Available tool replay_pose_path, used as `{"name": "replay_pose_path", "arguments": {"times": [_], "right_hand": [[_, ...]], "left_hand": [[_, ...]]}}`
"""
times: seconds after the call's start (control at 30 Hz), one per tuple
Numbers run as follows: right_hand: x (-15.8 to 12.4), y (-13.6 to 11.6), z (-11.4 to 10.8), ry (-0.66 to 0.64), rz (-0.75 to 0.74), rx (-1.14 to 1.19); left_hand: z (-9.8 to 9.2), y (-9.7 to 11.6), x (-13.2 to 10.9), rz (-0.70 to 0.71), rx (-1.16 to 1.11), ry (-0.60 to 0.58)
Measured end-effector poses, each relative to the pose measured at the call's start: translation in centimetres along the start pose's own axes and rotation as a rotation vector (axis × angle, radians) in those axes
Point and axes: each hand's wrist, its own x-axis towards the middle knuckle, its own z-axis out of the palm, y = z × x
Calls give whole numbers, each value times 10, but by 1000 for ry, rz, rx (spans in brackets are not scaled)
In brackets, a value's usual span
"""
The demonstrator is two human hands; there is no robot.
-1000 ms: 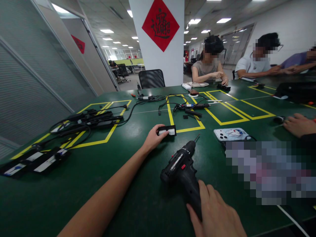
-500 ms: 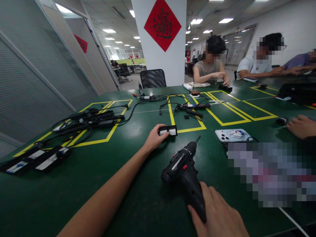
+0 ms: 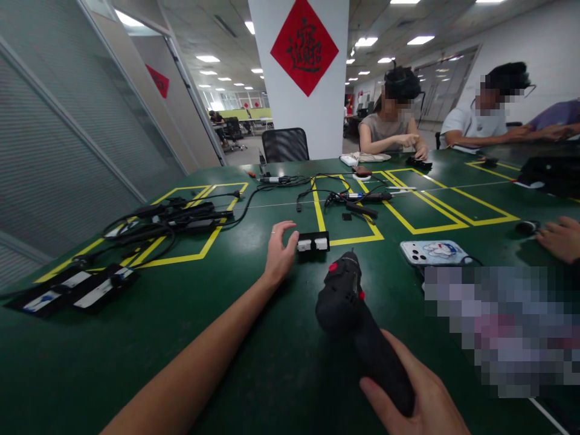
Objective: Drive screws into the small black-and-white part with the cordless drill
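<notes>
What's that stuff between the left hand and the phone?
The head view shows a small black tray with white pieces, then the front of the drill in the right hand.

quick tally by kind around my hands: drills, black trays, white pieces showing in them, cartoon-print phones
Cordless drill: 1, in the right hand
Small black tray: 1, beside the left hand
White pieces showing in it: 2
Cartoon-print phone: 1
Total: 5

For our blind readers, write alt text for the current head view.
The right hand grips a black drill at a green table; the left hand, open, is beside a small black tray holding white pieces. Black cables lie farther back.
</notes>
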Motion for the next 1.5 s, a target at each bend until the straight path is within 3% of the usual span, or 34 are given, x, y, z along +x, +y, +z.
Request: {"name": "replay_pose_path", "arguments": {"times": [0.1, 0.2, 0.23, 0.3, 0.4, 0.47, 0.5, 0.6, 0.67, 0.73, 0.83, 0.97, 1.07, 1.17, 1.27, 1.37, 1.5], "right_hand": [[4, -5, -6, 50, -23, 57], [13, -16, -16, 132, -67, 64], [17, -21, -19, 159, -83, 57], [26, -33, -22, 200, -146, 33], [36, -49, -17, 218, -251, 3], [41, -57, -7, 211, -343, -24], [42, -59, -1, 203, -385, -41], [44, -66, 17, 140, -501, -88], [45, -70, 22, 63, -552, -126], [47, -75, 20, 28, -598, -158], [58, -80, 10, 120, -626, -185], [93, -81, 4, 260, -464, -438], [130, -73, 14, 325, -341, -624], [168, -56, 28, 336, -343, -615], [201, -33, 40, 311, -405, -439], [221, -10, 48, 308, -478, -296], [226, 9, 57, 176, -659, -234]], "left_hand": [[1, 24, -22, -5, -54, 114], [8, 54, -60, -43, -168, 100], [10, 65, -73, -54, -216, 58], [14, 86, -98, -79, -365, -150], [14, 112, -121, -106, -508, -362], [13, 122, -123, -275, -725, -463], [11, 124, -122, -364, -793, -433], [1, 122, -113, -550, -789, -230], [-12, 115, -106, -557, -724, -156], [-28, 107, -100, -499, -638, -132], [-53, 94, -89, -318, -448, -127], [-72, 83, -78, -125, -230, -100], [-73, 78, -79, -61, -319, -154], [-68, 75, -84, -160, -342, -200], [-63, 72, -87, -253, -244, -174], [-64, 72, -86, -258, -233, -177], [-69, 74, -82, -223, -329, -294]]}}
